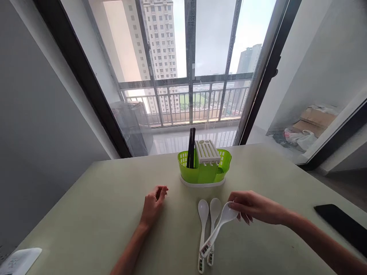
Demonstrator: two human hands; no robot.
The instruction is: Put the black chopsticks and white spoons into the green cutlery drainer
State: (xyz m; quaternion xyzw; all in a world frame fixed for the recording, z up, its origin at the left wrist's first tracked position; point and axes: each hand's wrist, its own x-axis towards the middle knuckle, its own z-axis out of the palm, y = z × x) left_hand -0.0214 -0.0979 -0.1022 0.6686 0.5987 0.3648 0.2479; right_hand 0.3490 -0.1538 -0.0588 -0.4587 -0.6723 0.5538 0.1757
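My right hand [246, 205] pinches a white spoon [219, 227] by its bowl, thumb on top. Its handle slants down to the left, across two more white spoons. These are the left spoon [203, 219] and the middle spoon [214, 210], lying side by side on the table with bowls away from me. Printed marks show at the handle ends. My left hand [154, 200] rests on the table to the left with fingers loosely curled and nothing seen in them. Beyond the spoons stands a green utensil caddy [197, 175] with black chopsticks [190, 149] upright in its left compartment.
A slotted white holder [208, 151] sits over the caddy's middle. On the pale table [114, 198] lie a black flat object [344, 223] at the right edge and a white item [24, 259] at the lower left. A glass window [212, 46] rises behind the table.
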